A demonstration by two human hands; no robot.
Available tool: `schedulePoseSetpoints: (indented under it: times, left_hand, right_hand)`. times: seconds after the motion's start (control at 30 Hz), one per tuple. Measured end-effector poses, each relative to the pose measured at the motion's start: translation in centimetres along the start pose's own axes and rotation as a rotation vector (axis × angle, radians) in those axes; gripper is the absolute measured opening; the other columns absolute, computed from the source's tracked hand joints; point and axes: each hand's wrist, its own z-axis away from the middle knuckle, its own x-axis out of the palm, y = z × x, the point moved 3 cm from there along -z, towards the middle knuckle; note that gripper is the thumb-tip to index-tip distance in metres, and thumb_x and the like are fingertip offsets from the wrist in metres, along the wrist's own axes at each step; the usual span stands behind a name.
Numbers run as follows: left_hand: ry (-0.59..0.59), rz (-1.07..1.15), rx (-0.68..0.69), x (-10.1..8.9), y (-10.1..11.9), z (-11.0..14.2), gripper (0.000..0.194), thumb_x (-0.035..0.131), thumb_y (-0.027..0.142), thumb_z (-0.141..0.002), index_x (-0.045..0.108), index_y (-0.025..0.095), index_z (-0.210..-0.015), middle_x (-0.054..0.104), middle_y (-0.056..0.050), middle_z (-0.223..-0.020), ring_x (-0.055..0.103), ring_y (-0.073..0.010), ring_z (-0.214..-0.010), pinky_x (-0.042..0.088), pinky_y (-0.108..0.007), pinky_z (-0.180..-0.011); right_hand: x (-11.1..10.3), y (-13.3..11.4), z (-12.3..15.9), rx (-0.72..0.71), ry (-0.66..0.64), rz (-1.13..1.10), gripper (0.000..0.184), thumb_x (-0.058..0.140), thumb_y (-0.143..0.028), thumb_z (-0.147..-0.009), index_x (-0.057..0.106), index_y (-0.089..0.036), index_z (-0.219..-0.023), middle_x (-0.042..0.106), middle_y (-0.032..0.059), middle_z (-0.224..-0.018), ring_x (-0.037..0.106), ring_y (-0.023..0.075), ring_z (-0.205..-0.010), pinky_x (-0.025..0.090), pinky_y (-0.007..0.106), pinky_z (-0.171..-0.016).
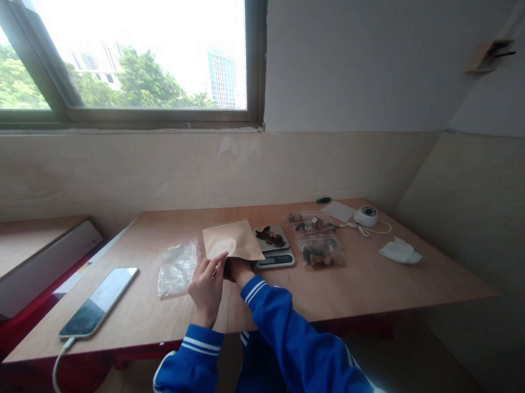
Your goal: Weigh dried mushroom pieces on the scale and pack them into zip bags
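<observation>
A brown kraft paper bag [229,235] lies at the middle of the table, its mouth facing me. My left hand [207,284] pinches the near edge of the bag at its left side. My right hand [241,272] reaches inside the mouth, so its fingers are hidden by the paper. Just right of the bag stands a white kitchen scale [282,258] with dark dried pieces [270,237] on its plate. To the left of the bag a crumpled clear plastic bag [177,267] lies flat near my left hand.
Clear zip bags of dried brown pieces [324,253] lie right of the scale. Farther right are a white dome camera [365,215] with its cable and a crumpled white tissue [400,251]. A phone [100,303] on a charging cable lies at the left.
</observation>
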Motion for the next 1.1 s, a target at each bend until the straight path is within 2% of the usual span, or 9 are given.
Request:
schedulePoseSetpoints:
  times: [0.1, 0.23, 0.3, 0.4, 0.63, 0.73, 0.87, 1.0, 1.1]
  left_hand:
    - [0.004, -0.009, -0.012, 0.2, 0.2, -0.1, 0.026, 0.048, 0.037, -0.091, 0.070, 0.031, -0.104, 0.062, -0.001, -0.077, 0.056, -0.0125, -0.072, 0.032, -0.021, -0.057]
    - [0.011, -0.033, -0.013, 0.5, 0.1, -0.6, 0.026, 0.049, 0.038, -0.090, 0.070, 0.031, -0.103, 0.060, -0.001, -0.074, 0.055, -0.0140, -0.074, 0.032, -0.022, -0.058]
    - [0.015, -0.022, -0.014, 0.6, 0.0, -1.0, 0.025, 0.049, 0.038, -0.090, 0.069, 0.031, -0.103, 0.061, -0.001, -0.078, 0.055, -0.0142, -0.076, 0.033, -0.022, -0.059]
    - [0.029, -0.006, -0.033, 0.8, -0.1, -1.7, 0.025, 0.050, 0.038, -0.090, 0.069, 0.031, -0.104, 0.062, -0.001, -0.080, 0.055, -0.0142, -0.077, 0.034, -0.022, -0.062]
    - [0.078, 0.009, -0.056, 1.4, 0.4, -3.6, 0.024, 0.051, 0.040, -0.089, 0.071, 0.031, -0.100, 0.060, 0.000, -0.077, 0.054, -0.0138, -0.077, 0.034, -0.022, -0.061]
    - [0.098, 0.000, -0.071, 1.8, 0.2, -4.6, 0.025, 0.050, 0.041, -0.089, 0.071, 0.030, -0.099, 0.058, -0.001, -0.075, 0.052, -0.0145, -0.076, 0.034, -0.023, -0.062]
    - [0.203, 0.017, -0.073, 2.5, -0.8, -5.2, 0.028, 0.049, 0.042, -0.090, 0.071, 0.030, -0.101, 0.059, -0.002, -0.076, 0.050, -0.0161, -0.077, 0.036, -0.024, -0.067]
    - [0.378, 0.077, -0.060, 3.6, -2.6, -3.9, 0.026, 0.052, 0.040, -0.088, 0.073, 0.025, -0.096, 0.060, -0.003, -0.076, 0.051, -0.0161, -0.076, 0.039, -0.027, -0.076]
    - [0.467, 0.093, -0.032, 4.7, -3.9, -2.4, 0.023, 0.056, 0.037, -0.087, 0.074, 0.023, -0.090, 0.061, -0.004, -0.075, 0.050, -0.0159, -0.074, 0.041, -0.028, -0.074]
  right_hand:
    - [-0.8, 0.0, 0.8, 0.051, -0.010, 0.014, 0.038, 0.042, 0.000, -0.084, 0.062, -0.016, -0.112, 0.071, 0.0056, -0.101, 0.058, 0.0233, -0.113, 0.044, 0.039, -0.100]
    - [-2.6, -1.0, 2.8, 0.062, -0.036, 0.008, 0.029, 0.042, -0.006, -0.087, 0.067, -0.015, -0.099, 0.072, 0.0084, -0.089, 0.066, 0.0232, -0.089, 0.053, 0.035, -0.083]
    - [-3.6, -1.5, 4.0, 0.057, 0.005, 0.004, 0.030, 0.043, -0.006, -0.087, 0.066, -0.014, -0.105, 0.070, 0.0122, -0.096, 0.065, 0.0241, -0.092, 0.053, 0.036, -0.084]
    - [-5.1, -1.9, 5.5, 0.031, 0.106, -0.044, 0.038, 0.040, -0.006, -0.088, 0.060, -0.016, -0.119, 0.063, 0.0142, -0.113, 0.059, 0.0246, -0.106, 0.050, 0.040, -0.093]
    - [-8.8, -1.3, 7.0, -0.025, 0.259, -0.345, 0.034, 0.047, -0.015, -0.090, 0.064, -0.028, -0.116, 0.058, 0.0042, -0.127, 0.056, 0.0190, -0.116, 0.047, 0.036, -0.101]
    - [-10.6, 0.5, 7.7, -0.010, 0.344, -0.423, 0.030, 0.055, -0.022, -0.088, 0.065, -0.028, -0.115, 0.059, 0.0038, -0.127, 0.056, 0.0202, -0.118, 0.046, 0.037, -0.102]
    - [-11.7, 5.5, 7.7, 0.139, 0.448, -0.409, 0.029, 0.059, -0.026, -0.085, 0.067, -0.023, -0.113, 0.061, 0.0088, -0.125, 0.055, 0.0235, -0.119, 0.046, 0.041, -0.101]
    - [-10.3, 10.0, 6.1, 0.198, 0.311, -0.240, 0.028, 0.060, -0.018, -0.081, 0.070, -0.020, -0.108, 0.063, 0.0115, -0.122, 0.058, 0.0245, -0.116, 0.044, 0.042, -0.102]
    - [-8.8, 11.6, 4.3, 0.158, 0.188, -0.128, 0.032, 0.056, -0.012, -0.081, 0.069, -0.020, -0.109, 0.060, 0.0120, -0.126, 0.055, 0.0243, -0.119, 0.041, 0.042, -0.104]
